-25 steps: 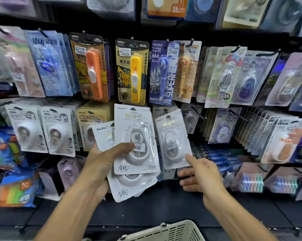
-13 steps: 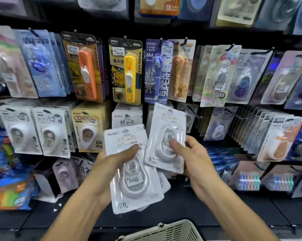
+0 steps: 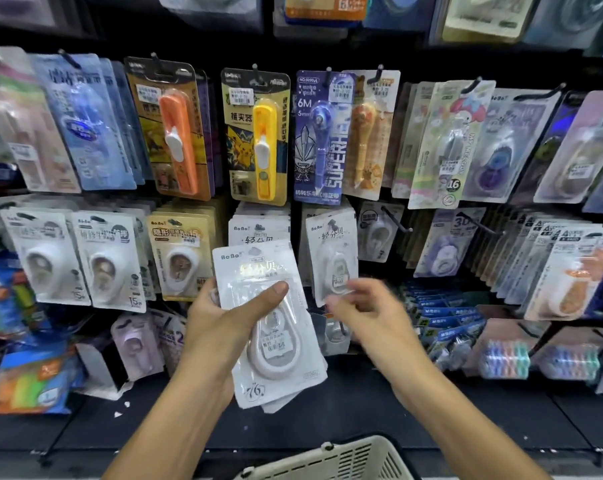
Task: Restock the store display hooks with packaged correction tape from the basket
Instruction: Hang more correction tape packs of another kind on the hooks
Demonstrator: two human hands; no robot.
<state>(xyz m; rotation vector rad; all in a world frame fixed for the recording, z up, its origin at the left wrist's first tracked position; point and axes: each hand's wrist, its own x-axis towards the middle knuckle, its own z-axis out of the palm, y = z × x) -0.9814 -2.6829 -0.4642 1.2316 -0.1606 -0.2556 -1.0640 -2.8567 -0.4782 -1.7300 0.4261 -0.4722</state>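
Note:
My left hand grips a small stack of white correction tape packs, thumb across the top pack's clear blister. One more white pack hangs on a black display hook in the lower row, just right of the stack. My right hand is blurred at that pack's bottom edge, fingers loosely spread, with nothing gripped that I can make out. A row of the same packs hangs behind the stack. The beige basket shows only its rim at the bottom edge.
The black hook wall is packed with hanging goods: orange and yellow pusher packs above, white tape packs at left, more packs at right. A dark shelf ledge runs below.
My right hand carried one pack up from the stack to the hook, where it now hangs. My left hand and its stack shifted slightly right and up.

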